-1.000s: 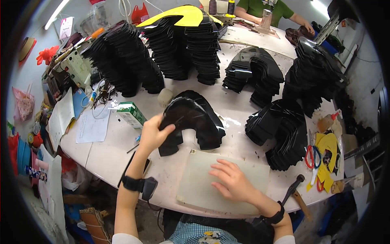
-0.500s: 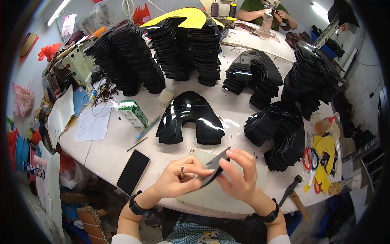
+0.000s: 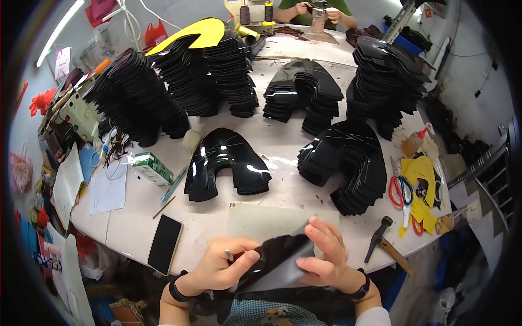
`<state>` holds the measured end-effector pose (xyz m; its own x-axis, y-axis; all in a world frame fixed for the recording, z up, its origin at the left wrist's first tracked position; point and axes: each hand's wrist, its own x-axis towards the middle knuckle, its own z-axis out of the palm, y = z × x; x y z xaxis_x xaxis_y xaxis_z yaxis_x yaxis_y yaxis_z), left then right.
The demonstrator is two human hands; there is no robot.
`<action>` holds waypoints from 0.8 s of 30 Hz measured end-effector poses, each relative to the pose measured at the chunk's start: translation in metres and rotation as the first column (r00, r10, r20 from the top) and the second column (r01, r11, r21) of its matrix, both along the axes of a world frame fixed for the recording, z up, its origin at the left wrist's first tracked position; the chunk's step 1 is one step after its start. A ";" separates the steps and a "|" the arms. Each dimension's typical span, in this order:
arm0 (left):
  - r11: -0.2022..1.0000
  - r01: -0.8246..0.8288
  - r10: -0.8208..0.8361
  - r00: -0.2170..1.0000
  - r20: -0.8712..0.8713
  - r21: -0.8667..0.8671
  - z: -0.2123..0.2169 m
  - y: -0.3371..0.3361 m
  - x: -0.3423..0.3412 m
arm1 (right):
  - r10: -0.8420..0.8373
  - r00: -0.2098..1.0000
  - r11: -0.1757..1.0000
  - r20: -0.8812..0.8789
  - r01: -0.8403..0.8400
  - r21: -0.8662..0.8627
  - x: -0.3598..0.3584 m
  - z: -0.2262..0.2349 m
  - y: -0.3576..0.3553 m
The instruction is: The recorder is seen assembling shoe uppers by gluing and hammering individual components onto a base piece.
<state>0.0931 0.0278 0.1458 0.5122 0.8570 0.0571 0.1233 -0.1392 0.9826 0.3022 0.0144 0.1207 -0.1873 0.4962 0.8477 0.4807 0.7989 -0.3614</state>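
A thin glossy black sheet piece (image 3: 277,261) is held over the near table edge, with a dull grey face folded or bent along its lower right. My left hand (image 3: 223,266), with a ring on one finger, pinches its left end between thumb and bent fingers. At the other end my right hand (image 3: 329,258) grips the piece between its thumb and raised fingers. Just beyond lies a pale cutting board (image 3: 261,217). Past it sits a small stack of glossy black U-shaped pieces (image 3: 225,157), and to its right a taller stack (image 3: 353,157).
More tall black stacks (image 3: 179,81) stand at the back, one topped by a yellow template (image 3: 190,35). A phone (image 3: 165,244) and green box (image 3: 152,168) lie left. Scissors (image 3: 401,190) and a hammer (image 3: 389,244) lie right. Another person (image 3: 315,13) works across the table.
The black piece, seen nearly edge-on before, is now turned to show its broad faces. Both hands are lower in the picture, and the whole view has shifted.
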 end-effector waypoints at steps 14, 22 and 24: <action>0.976 -0.149 0.205 0.881 -0.427 0.160 -0.130 0.041 -0.052 | 0.309 0.577 0.699 -0.756 -0.677 -0.231 0.146 -0.025 -0.017; 0.915 -0.104 0.272 0.872 -0.407 0.389 -0.125 0.059 -0.016 | 0.080 0.977 0.656 0.199 0.099 -0.748 0.083 -0.099 0.056; 0.894 -0.105 0.303 0.858 -0.415 0.436 -0.125 0.054 -0.014 | 0.039 0.949 0.743 0.314 0.183 -0.644 0.080 -0.090 0.051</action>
<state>0.0795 0.0823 0.0207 0.3779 0.9025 0.2065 0.6151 -0.4115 0.6725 0.3824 0.0656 0.0305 -0.3061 0.9278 0.2132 0.6952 0.3708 -0.6157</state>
